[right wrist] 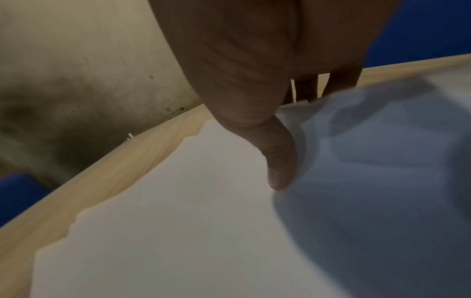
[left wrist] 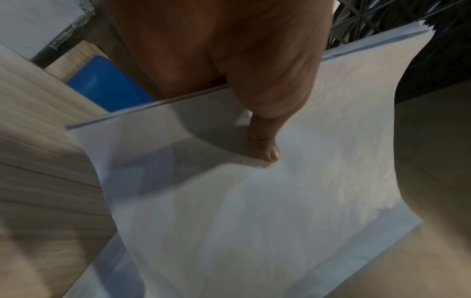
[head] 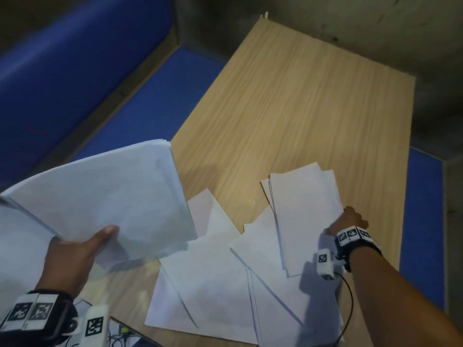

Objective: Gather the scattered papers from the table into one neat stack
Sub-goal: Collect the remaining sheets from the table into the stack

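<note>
The left hand point(head: 72, 256) pinches a gathered sheaf point(head: 105, 196) aloft at the frame's lower left, while the right hand point(head: 348, 221) grips a small fanned bunch point(head: 303, 209) at the right. Loose sheets point(head: 213, 291) overlap on the tabletop point(head: 288, 108) between them. The bunch is best squared before it joins the sheaf.

1. Tabletop point(head: 300, 101): light wood grain, long rectangle, runs from near edge to far corner.
2. Blue padded bench seat point(head: 155, 101) along tabletop's left side; blue backrest point(head: 70, 58) above it, w/ wood trim strip between.
3. Another blue cushion point(head: 423, 221) on tabletop's right side.
4. Wall point(head: 375, 28): dull grey-beige, stained w/ dark marks, behind far end.
5. Small white object point(head: 267, 15) at far tabletop corner; too small to ID.
6. Dark cables point(head: 120, 339) at bottom edge, near side.
</note>
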Action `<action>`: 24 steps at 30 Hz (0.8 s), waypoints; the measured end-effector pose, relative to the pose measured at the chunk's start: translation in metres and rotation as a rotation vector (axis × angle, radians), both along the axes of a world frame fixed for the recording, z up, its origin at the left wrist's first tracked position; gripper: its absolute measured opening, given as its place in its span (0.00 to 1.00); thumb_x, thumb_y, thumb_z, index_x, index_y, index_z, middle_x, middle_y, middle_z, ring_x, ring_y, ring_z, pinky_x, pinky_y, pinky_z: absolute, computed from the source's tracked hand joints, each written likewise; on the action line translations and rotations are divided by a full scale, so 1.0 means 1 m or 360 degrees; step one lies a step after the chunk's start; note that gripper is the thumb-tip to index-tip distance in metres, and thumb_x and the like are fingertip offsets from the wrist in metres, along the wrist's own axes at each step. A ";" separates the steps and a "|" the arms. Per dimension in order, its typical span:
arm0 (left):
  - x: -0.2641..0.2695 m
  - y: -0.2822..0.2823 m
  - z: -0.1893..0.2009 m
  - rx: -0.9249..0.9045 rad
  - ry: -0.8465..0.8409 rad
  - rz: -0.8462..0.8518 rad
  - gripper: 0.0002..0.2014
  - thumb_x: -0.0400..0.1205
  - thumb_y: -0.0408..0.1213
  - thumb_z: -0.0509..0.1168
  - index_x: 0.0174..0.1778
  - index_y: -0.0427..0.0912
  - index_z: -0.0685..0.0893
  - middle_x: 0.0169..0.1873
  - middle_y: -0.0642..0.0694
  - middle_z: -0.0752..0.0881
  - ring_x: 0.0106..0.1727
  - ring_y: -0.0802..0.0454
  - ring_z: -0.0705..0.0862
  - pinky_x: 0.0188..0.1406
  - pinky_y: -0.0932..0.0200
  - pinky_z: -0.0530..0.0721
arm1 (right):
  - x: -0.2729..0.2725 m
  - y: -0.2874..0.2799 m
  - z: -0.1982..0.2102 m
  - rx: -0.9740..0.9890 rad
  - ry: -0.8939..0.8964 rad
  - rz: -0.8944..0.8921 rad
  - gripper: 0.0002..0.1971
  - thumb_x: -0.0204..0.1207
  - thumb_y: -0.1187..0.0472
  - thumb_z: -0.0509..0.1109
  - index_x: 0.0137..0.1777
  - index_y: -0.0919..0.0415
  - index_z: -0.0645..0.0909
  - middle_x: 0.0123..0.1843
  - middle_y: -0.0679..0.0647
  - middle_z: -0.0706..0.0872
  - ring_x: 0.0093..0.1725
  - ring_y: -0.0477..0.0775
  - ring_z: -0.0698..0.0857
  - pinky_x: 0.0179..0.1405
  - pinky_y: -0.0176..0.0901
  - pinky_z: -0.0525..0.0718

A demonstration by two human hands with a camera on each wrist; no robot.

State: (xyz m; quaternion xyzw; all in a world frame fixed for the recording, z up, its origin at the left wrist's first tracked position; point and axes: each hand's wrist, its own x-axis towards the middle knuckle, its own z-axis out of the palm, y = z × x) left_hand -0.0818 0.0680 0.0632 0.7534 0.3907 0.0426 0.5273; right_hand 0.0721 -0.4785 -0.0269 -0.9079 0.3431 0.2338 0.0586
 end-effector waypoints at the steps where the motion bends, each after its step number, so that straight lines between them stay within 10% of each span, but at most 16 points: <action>1: 0.000 -0.001 -0.001 -0.0001 0.0004 -0.0003 0.21 0.75 0.38 0.81 0.57 0.26 0.88 0.47 0.33 0.91 0.47 0.41 0.88 0.56 0.50 0.79 | 0.001 -0.002 0.001 -0.0034 0.0041 -0.0008 0.41 0.55 0.53 0.89 0.67 0.64 0.74 0.67 0.65 0.79 0.69 0.70 0.74 0.66 0.64 0.76; 8: 0.001 -0.017 0.001 -0.0010 -0.0032 -0.0042 0.19 0.76 0.34 0.80 0.59 0.28 0.88 0.49 0.35 0.89 0.49 0.41 0.87 0.60 0.49 0.78 | -0.011 -0.020 0.016 0.0377 -0.0497 -0.0021 0.07 0.75 0.58 0.76 0.49 0.58 0.83 0.52 0.64 0.85 0.51 0.62 0.78 0.52 0.49 0.67; 13: 0.002 -0.022 -0.004 -0.0045 -0.0003 -0.0096 0.19 0.76 0.37 0.80 0.55 0.25 0.88 0.47 0.31 0.91 0.50 0.37 0.89 0.54 0.50 0.80 | -0.039 -0.023 0.054 0.1081 -0.0752 -0.0002 0.16 0.74 0.69 0.76 0.61 0.63 0.85 0.52 0.58 0.89 0.52 0.58 0.85 0.53 0.47 0.80; 19: 0.010 -0.035 -0.002 -0.0017 -0.0033 -0.0156 0.15 0.76 0.32 0.79 0.53 0.26 0.89 0.45 0.34 0.90 0.49 0.39 0.88 0.47 0.59 0.83 | -0.089 -0.018 0.023 0.0897 -0.0381 0.0327 0.11 0.66 0.70 0.81 0.41 0.59 0.82 0.47 0.53 0.84 0.46 0.59 0.84 0.43 0.42 0.78; 24: 0.016 -0.047 -0.001 -0.0078 -0.0093 -0.0206 0.18 0.76 0.29 0.79 0.61 0.31 0.87 0.47 0.42 0.90 0.47 0.50 0.87 0.60 0.51 0.78 | -0.109 -0.009 -0.007 0.0592 -0.0220 0.0322 0.32 0.71 0.74 0.77 0.73 0.60 0.72 0.73 0.56 0.72 0.63 0.61 0.81 0.58 0.45 0.81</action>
